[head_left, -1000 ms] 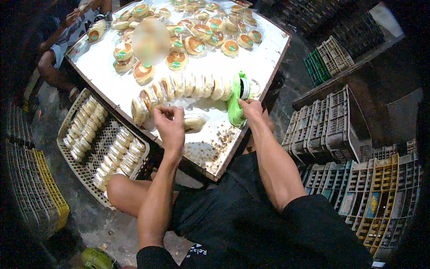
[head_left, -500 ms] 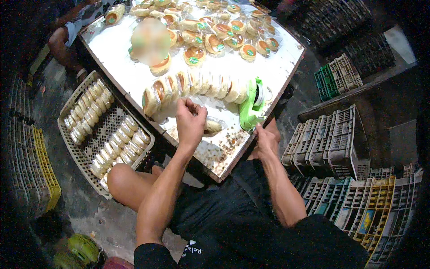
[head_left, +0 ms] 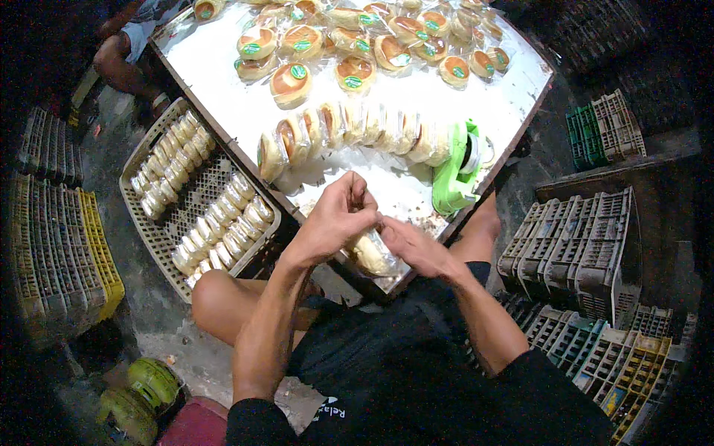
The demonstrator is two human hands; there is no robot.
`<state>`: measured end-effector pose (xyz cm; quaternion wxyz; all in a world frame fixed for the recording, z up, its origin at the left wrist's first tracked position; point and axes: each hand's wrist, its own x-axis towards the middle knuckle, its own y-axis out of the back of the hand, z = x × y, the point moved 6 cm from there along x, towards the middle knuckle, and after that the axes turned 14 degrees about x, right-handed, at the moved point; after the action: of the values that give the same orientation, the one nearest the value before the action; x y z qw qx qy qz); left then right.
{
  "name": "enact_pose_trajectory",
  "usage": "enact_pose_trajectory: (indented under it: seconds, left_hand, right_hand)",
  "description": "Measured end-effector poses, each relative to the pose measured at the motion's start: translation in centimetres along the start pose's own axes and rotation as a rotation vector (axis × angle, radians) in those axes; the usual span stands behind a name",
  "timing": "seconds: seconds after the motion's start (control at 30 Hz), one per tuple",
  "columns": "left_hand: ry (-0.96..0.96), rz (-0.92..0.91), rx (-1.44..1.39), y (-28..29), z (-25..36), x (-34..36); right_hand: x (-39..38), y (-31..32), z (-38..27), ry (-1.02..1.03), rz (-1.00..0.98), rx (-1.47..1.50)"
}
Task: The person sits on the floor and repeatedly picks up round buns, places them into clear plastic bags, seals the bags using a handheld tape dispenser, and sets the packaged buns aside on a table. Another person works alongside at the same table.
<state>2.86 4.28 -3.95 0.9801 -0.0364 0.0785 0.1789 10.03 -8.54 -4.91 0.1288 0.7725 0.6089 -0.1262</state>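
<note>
A clear-wrapped bun (head_left: 372, 255) lies at the table's near corner, between my two hands. My left hand (head_left: 335, 219) is closed, its fingers pinching at the bag's upper end. Closed too, my right hand (head_left: 416, 249) meets it there, fingertips against the wrapper; whatever they pinch is too small to make out. Beyond them, wrapped buns (head_left: 346, 124) stand on edge in a curved row. At the right end of that row sits a green tape dispenser (head_left: 454, 182) with a white roll.
Many wrapped buns with green labels (head_left: 357, 44) cover the far part of the white table (head_left: 223, 82). A crate (head_left: 160, 256) with rows of wrapped buns stands at left. Stacked crates (head_left: 565, 245) rise at right, more (head_left: 59, 245) far left. Another person's leg (head_left: 123, 70) shows top left.
My right hand has left the tape dispenser and come across to my left hand. The wrapped bun now sits nearer me, between both hands. The whole view has shifted slightly.
</note>
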Motion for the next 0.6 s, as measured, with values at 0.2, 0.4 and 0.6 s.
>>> enact_pose_trajectory:
  seconds: [0.2, 0.4, 0.6]
  left_hand:
    - [-0.052, 0.417, -0.495, 3.4, 4.2, -0.8]
    - [-0.242, 1.009, 0.317, 13.8, 2.5, -5.4]
    - [0.064, 0.799, 1.106, 17.0, -2.1, -0.7]
  right_hand:
    - [2.8, -0.3, -4.8, 0.257, 0.441, 0.56]
    - [8.0, 2.3, -9.5, 0.55, 0.341, -0.098]
    - [13.4, 1.8, -10.3, 0.604, 0.166, -0.894]
